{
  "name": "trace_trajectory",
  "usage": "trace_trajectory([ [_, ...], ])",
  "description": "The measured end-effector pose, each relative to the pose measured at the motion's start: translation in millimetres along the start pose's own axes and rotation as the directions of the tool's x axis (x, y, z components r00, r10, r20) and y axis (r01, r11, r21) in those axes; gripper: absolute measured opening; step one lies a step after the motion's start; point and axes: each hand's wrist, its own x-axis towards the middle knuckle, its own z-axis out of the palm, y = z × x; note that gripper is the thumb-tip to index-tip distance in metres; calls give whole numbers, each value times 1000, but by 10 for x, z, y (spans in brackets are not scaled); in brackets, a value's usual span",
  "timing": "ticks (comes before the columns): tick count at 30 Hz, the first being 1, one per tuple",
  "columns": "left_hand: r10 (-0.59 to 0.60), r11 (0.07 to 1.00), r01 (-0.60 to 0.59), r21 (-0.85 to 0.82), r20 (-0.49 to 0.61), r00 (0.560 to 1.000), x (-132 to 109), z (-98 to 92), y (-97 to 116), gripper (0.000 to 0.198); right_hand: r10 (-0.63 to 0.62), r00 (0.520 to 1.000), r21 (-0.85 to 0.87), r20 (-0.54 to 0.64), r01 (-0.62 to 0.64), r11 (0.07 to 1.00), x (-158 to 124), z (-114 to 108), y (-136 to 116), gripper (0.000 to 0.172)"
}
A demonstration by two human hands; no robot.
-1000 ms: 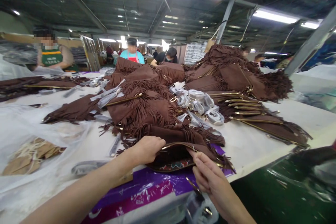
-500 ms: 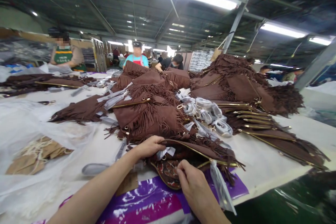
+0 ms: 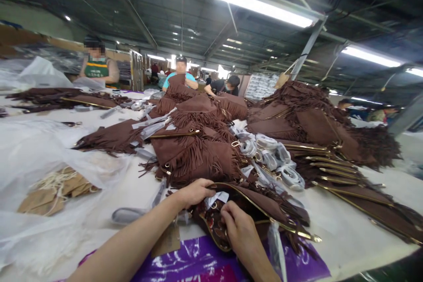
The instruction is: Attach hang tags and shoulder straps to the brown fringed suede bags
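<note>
A brown fringed bag [image 3: 274, 202] lies unzipped in front of me, its patterned lining [image 3: 216, 224] showing. My left hand [image 3: 194, 193] pinches the bag's upper left edge. My right hand [image 3: 239, 224] is at the mouth, fingers curled against the lining; what they grip, if anything, is hidden. Between the hands a pale tag [image 3: 216, 199] and a metal ring show inside the bag. A plastic-wrapped zipper pull [image 3: 276, 246] hangs at the right end. Under the bag lies a purple plastic sheet [image 3: 198, 255], with a brown card [image 3: 167, 240] below my left wrist.
Brown fringed bags [image 3: 201, 154] are heaped beyond my hands, with a taller pile [image 3: 307, 119] at the right. Plastic-wrapped straps [image 3: 269, 154] lie between them. At left, paper tags [image 3: 56, 189] sit on clear plastic. Several people work behind the table, one in a green apron [image 3: 96, 69].
The view has shifted, so the scene sits further right and lower. The bag's mouth gapes wider, and my right hand is a little further into it. My left hand keeps its hold.
</note>
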Motion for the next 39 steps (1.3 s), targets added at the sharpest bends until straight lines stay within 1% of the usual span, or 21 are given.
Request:
trace_trajectory([
  [4,-5,999,5,-50,-3,1000,-12,8,-1,23,-20,1000,29,-3,20,999,70,65,-46,23],
  [7,-22,997,21,-80,-5,1000,-12,13,-7,23,-27,1000,37,4,27,999,67,91,-25,22],
  [12,-55,991,53,-121,-15,998,2,21,-21,22,18,999,76,-27,-16,997,8,82,85,27],
  [15,-58,989,55,-136,-16,998,12,28,-32,24,34,999,120,4,-35,992,9,96,95,25],
  [19,-38,991,34,-126,-31,999,12,37,-43,22,29,999,142,27,-33,989,51,135,38,23],
  [24,-11,995,6,-96,-51,999,-18,53,-39,16,40,998,123,38,-45,991,107,144,0,14],
  [27,-10,997,6,-78,-45,999,-23,69,-39,17,20,998,131,59,-28,991,130,127,-9,16],
  [29,-12,998,9,-70,-46,999,-15,80,-48,18,1,997,84,72,-7,996,142,124,-17,17],
  [32,-12,998,7,-63,-69,998,2,91,-62,17,-41,997,-58,62,45,997,157,143,-18,17],
  [36,-24,998,19,-64,-79,997,8,91,-66,18,-99,992,-181,78,111,977,168,173,20,10],
  [39,-40,998,35,-50,-84,996,10,83,-66,19,-118,987,-290,108,144,946,154,175,47,10],
])
